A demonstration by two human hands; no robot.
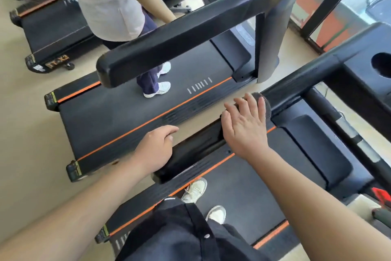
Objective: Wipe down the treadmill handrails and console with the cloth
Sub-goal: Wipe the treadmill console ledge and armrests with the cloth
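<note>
- Here's our treadmill (243,182), black deck with orange trim, and we're standing on the belt.
- Just to our left sits a second treadmill (118,116), the same model, with a person (110,2) in a pale top and white shoes standing on it.
- Up at the right edge is our console (359,70), black, with a round cup hole in its top. Neither hand is on it.
- Our left rail (300,80) runs from that console back towards us, and both hands are on it.
- The right hand (245,127) lies across the rail about halfway along. It's released, with fingers straight and spread, and the palm and fingers press down flat.
- The left hand (155,148) sits at the near end of the rail, well apart from the right. Its fingers curl over the rail's far edge, so it's grasping the rail.
- And there's the cloth (267,106), dark and fuzzy, pinned on the rail under the right hand. Only its edge shows past the fingertips on the console side.
</note>
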